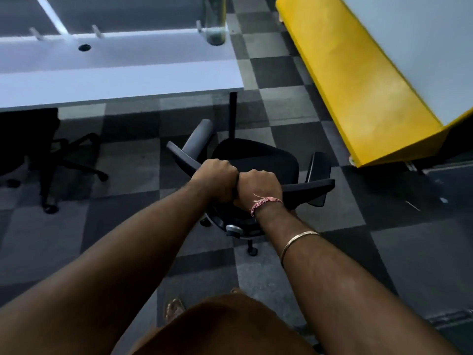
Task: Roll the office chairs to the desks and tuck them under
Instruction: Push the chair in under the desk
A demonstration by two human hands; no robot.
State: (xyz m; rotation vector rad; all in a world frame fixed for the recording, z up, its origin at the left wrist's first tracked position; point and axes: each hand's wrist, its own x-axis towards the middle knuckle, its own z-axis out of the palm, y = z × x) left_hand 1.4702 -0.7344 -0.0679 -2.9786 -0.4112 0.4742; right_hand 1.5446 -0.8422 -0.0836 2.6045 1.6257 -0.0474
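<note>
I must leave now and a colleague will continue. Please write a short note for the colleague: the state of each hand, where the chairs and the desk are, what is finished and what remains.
Left hand: fingers curled over the top of the chair back, holding it.
Right hand: holding the same chair back, right beside the left hand.
Chair: on the carpet, short of the white desk, near the desk's right end, not tucked under.
Second chair: at the left, partly under the desk.
Done: the second chair looks about placed.
Left: roll the held chair forward and tuck it under.
</note>
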